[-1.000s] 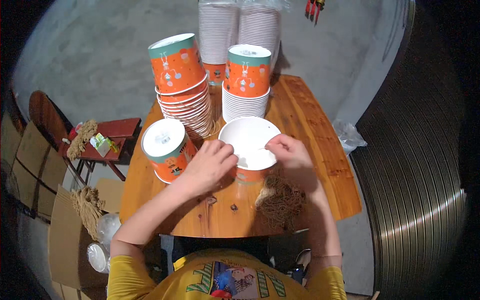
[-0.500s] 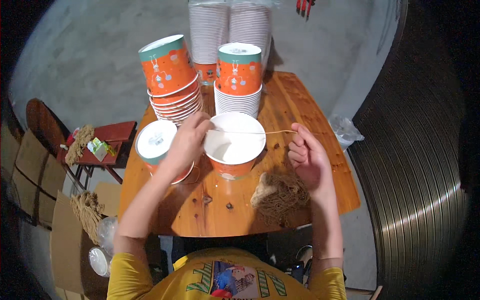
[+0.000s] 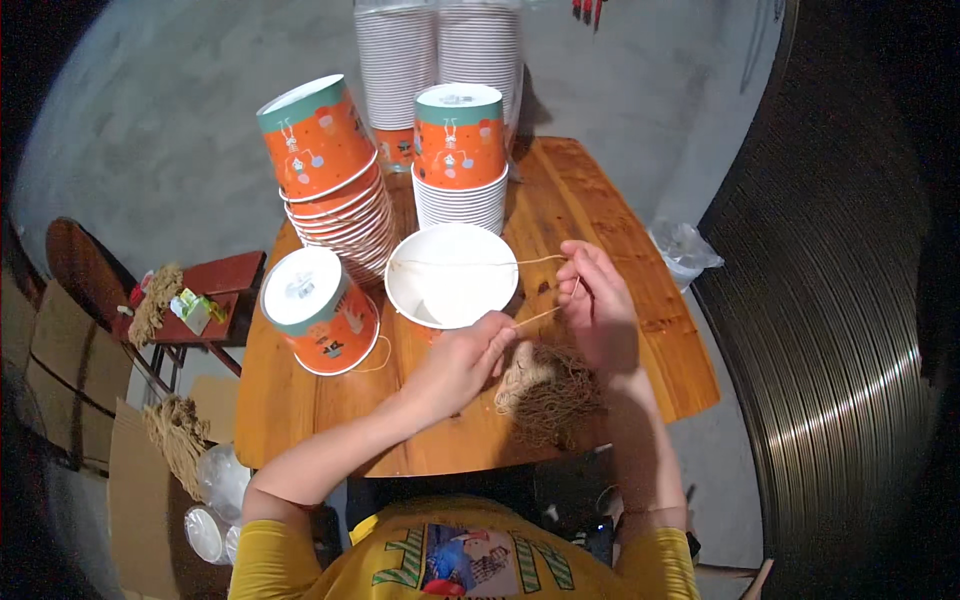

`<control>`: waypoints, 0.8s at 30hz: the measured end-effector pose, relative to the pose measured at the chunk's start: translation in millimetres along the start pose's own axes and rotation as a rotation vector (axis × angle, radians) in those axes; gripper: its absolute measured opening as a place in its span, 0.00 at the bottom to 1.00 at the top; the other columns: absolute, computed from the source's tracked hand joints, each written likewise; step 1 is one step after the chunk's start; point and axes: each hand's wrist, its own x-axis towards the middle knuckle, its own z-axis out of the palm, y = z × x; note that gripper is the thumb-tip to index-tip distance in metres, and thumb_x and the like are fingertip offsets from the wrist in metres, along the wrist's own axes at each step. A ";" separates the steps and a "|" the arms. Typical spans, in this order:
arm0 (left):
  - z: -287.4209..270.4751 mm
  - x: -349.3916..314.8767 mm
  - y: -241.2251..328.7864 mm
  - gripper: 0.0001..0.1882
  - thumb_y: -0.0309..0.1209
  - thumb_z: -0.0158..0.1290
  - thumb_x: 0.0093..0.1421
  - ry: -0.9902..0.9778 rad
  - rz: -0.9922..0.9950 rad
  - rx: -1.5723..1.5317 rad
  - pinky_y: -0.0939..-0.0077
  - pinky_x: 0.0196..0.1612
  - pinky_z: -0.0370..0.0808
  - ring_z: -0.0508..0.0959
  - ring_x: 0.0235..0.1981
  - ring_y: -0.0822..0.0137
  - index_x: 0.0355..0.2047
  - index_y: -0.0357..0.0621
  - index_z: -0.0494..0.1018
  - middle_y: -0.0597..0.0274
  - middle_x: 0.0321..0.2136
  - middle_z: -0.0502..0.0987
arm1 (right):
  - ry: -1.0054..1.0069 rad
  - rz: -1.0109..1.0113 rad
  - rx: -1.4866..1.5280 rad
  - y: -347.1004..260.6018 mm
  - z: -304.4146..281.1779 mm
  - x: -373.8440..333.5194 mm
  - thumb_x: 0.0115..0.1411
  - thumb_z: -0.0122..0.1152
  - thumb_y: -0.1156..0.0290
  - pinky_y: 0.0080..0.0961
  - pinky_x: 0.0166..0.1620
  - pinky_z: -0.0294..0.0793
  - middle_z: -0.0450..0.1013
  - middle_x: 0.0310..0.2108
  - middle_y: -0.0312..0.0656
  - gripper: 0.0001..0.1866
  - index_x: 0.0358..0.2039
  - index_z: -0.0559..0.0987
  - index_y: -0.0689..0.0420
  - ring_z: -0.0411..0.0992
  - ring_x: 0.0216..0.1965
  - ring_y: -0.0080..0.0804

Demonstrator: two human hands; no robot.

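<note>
A paper bucket (image 3: 440,285) stands upright with its white inside facing me. A thin tan string (image 3: 540,260) crosses its mouth and reaches the fingers of my right hand (image 3: 602,310), which are curled round it. From there the string slants down to my left hand (image 3: 462,365), pinched on it in front of the bucket's rim. Just below both hands lies a tangled bundle of brown string (image 3: 565,400) with a paler end. To the left an orange and green paper bucket (image 3: 330,340) rests upside down, and a loose loop of string lies by its rim.
Behind are a leaning stack of upturned orange buckets (image 3: 320,165) and a straighter stack (image 3: 458,150). Taller wrapped stacks (image 3: 398,70) stand at the back of the wooden table (image 3: 570,200). A red bench (image 3: 225,280) is at left, a ridged dark shutter (image 3: 820,300) at right.
My left hand has moved from the bucket's left rim down and right, towards my right hand. The string now bends round my right fingers to the left ones.
</note>
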 end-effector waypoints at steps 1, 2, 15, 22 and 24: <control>-1.8 1.8 -2.8 0.11 0.35 0.40 0.67 0.000 0.003 0.003 0.75 0.26 0.69 0.73 0.21 0.69 0.39 0.42 0.69 0.61 0.17 0.71 | 0.000 -0.003 0.002 4.4 -12.5 2.5 0.65 0.46 0.68 0.11 0.27 0.63 0.67 0.24 0.32 0.11 0.44 0.69 0.61 0.62 0.23 0.15; -1.4 6.4 -7.1 0.10 0.34 0.42 0.66 0.063 0.158 0.148 0.69 0.27 0.70 0.75 0.23 0.61 0.39 0.42 0.69 0.57 0.20 0.73 | 0.005 -0.080 -0.349 8.0 -30.5 3.4 0.65 0.46 0.69 0.13 0.29 0.66 0.69 0.26 0.34 0.11 0.44 0.70 0.60 0.66 0.25 0.17; 2.9 27.1 -10.5 0.08 0.32 0.49 0.59 0.129 0.367 0.467 0.59 0.31 0.70 0.74 0.28 0.49 0.29 0.39 0.69 0.50 0.23 0.73 | -0.204 0.006 -0.417 39.3 -21.8 -35.9 0.63 0.50 0.70 0.16 0.33 0.69 0.71 0.28 0.35 0.11 0.42 0.72 0.62 0.68 0.28 0.19; -1.4 33.9 -15.2 0.09 0.32 0.54 0.55 0.388 0.553 0.620 0.61 0.35 0.69 0.69 0.30 0.52 0.33 0.41 0.68 0.53 0.26 0.67 | -0.233 -0.168 -0.525 47.2 -31.6 -30.4 0.62 0.53 0.68 0.18 0.31 0.66 0.67 0.24 0.32 0.08 0.34 0.72 0.59 0.64 0.25 0.19; -3.0 36.3 -22.1 0.12 0.33 0.55 0.55 0.393 0.530 0.650 0.61 0.35 0.70 0.72 0.32 0.52 0.36 0.41 0.68 0.52 0.28 0.70 | -0.168 -0.205 -0.544 49.7 -27.5 -31.3 0.62 0.54 0.68 0.17 0.30 0.64 0.66 0.23 0.31 0.07 0.32 0.71 0.58 0.62 0.24 0.18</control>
